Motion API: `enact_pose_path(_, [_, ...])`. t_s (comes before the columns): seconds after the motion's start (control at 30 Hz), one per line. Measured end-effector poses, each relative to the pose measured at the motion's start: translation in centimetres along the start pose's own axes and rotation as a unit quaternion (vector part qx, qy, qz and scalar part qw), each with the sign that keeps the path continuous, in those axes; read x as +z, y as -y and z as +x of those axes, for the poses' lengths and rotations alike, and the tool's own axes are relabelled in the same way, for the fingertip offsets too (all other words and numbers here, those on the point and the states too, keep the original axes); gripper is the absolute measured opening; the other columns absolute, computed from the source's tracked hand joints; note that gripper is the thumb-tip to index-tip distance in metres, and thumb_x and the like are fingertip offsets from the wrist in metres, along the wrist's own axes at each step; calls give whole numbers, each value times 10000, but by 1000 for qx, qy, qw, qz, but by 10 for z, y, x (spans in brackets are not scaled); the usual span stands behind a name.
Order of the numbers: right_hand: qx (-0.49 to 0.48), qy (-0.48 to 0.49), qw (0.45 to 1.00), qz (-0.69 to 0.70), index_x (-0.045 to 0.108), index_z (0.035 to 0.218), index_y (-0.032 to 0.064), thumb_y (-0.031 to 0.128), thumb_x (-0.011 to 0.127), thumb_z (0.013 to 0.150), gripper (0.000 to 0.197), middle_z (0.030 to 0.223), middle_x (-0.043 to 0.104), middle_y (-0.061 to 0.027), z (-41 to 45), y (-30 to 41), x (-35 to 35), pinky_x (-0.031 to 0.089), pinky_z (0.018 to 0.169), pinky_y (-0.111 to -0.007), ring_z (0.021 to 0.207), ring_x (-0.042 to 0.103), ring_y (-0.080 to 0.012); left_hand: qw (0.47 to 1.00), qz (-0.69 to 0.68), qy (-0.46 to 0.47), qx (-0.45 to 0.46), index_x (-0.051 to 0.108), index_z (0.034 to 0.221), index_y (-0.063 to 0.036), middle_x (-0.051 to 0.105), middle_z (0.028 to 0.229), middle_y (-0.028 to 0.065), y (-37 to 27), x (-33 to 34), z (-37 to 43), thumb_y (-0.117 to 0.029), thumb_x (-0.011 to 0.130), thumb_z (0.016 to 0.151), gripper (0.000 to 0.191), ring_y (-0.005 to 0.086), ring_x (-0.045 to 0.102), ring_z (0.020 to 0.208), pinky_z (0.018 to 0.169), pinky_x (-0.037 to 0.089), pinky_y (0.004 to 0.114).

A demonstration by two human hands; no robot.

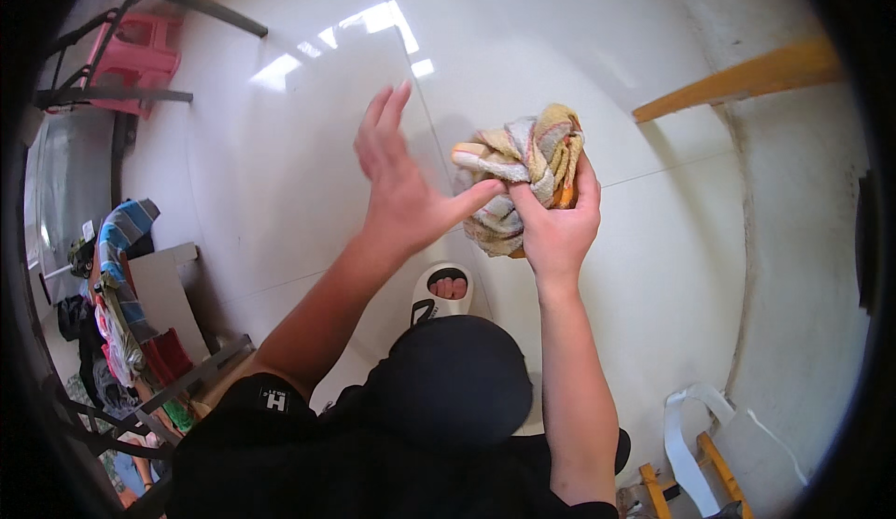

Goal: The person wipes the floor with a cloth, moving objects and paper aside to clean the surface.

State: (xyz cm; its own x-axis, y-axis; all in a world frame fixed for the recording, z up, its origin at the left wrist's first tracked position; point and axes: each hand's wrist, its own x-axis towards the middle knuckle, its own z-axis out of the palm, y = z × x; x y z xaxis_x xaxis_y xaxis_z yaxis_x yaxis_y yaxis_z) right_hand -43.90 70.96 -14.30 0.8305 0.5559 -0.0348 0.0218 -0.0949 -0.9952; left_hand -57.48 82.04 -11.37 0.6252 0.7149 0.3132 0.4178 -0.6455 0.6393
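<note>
A bunched, twisted terry towel [521, 144] in yellow, white and orange is held up over the tiled floor. My right hand [563, 228] grips it from below and from the right, thumb pressed on the near side and fingers wrapped behind it. To its left, my left hand [402, 183] is spread with the fingers apart and slightly blurred. The left thumb reaches across the towel's near left side; whether it touches the cloth I cannot tell. Nothing is in the left palm.
A pink plastic stool [143, 64] stands at the upper left beside dark metal bars [203, 11]. Cloths and bags [126, 295] hang at the left. A wooden leg [742, 81] juts in from the right, near the wall [805, 253]. My slippered foot [448, 288] is below.
</note>
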Motion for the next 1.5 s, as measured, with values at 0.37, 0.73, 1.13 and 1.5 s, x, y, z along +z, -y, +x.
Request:
enact_pose_path(0.37, [380, 239, 841, 302, 443, 1501, -2, 59, 641, 911, 626, 1599, 334, -122, -3, -56, 50, 459, 1062, -378, 1332, 510, -269, 907, -204, 59, -363, 316, 1531, -34, 540, 1394, 168, 98, 52, -62, -146, 904, 691, 1031, 286, 552, 1289, 1060, 474, 441])
enact_pose_path(0.73, [460, 394, 739, -295, 638, 1333, -14, 18, 598, 789, 546, 1214, 679, -138, 65, 30, -173, 500, 974, -317, 1134, 641, -210, 850, -115, -330, -394, 393, 1446, -41, 501, 1379, 123, 284, -139, -203, 36, 727, 796, 735, 257, 526, 1266, 1069, 462, 382])
enact_pose_path(1.13, [597, 85, 772, -200, 619, 1238, -25, 228, 554, 949, 389, 917, 726, -123, 20, -27, -328, 536, 817, -315, 834, 670, -208, 632, 22, -251, -733, 317, 1552, -97, 575, 1342, 138, 467, -274, -380, -479, 747, 850, 907, 288, 575, 1205, 1015, 467, 404])
enact_pose_path(1.5, [591, 125, 756, -254, 628, 1233, -28, 220, 556, 955, 378, 939, 727, -123, 27, -93, -274, 533, 832, -311, 853, 671, -202, 740, 311, -154, -577, 537, 1456, -122, 648, 1305, 219, 434, -168, -215, -581, 706, 852, 777, 399, 617, 1178, 1013, 469, 466])
